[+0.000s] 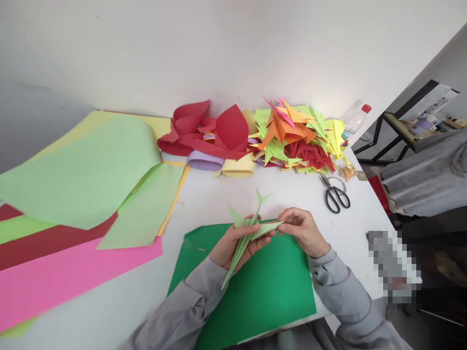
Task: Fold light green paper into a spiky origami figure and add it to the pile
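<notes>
From my feed, the pale green folded paper figure (248,233) is held clear above the dark green sheet (255,287) near the front edge of the tabletop (219,194). Its long axis runs diagonally, the slim tail toward the front edge and the forked tips toward the far edge. My left hand (235,243) cups the body from below, fingers closed around it. My right hand (304,231) comes in from the right-hand edge, fingertips pinching the pointed wing tip. Both wrists sit low, sleeves over the green sheet. Scissors (336,194) lie well apart toward the far right corner.
</notes>
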The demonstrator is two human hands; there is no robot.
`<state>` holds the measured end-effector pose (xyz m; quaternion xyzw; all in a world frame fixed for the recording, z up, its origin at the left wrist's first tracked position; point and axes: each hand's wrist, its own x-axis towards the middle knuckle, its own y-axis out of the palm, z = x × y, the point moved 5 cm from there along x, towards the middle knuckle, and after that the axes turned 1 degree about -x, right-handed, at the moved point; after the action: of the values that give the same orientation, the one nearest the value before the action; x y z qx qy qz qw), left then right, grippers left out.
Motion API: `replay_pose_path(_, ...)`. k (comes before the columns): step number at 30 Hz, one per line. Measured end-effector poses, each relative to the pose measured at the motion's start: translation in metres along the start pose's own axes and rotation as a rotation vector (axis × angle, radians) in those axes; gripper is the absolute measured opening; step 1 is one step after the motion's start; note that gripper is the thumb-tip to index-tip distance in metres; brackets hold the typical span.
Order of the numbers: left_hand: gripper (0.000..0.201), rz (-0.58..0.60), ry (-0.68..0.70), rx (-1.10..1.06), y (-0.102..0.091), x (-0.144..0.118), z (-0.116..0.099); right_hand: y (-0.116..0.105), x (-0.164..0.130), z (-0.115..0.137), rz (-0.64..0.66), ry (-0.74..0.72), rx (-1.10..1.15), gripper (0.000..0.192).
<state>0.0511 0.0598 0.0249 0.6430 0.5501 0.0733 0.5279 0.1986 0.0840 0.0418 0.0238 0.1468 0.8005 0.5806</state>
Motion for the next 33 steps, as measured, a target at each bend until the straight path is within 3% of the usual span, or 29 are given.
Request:
replay_pose_path(5, 0.018, -0.014, -0.001, 0.002, -0.001, 0.001, 0.0, -0.001, 0.001, -0.007, 0.002, 0.105, 0.011, 0.026)
replay_pose_path(15, 0.019, -0.009, 0.005, 0.057, -0.004, 0.001, -0.001, -0.005, 0.0, -0.005, -0.025, 0.128, -0.047, 0.025)
replay_pose_path(23, 0.019, 0.003, 0.018, 0.106, -0.001, 0.001, -0.001, -0.007, -0.001, -0.016, 0.018, 0.332, 0.104, 0.029)
replay_pose_path(33, 0.023, 0.015, 0.033, 0.131, -0.002, 0.002, -0.001, -0.005, -0.001, -0.016, 0.055, 0.366, 0.15, 0.029)
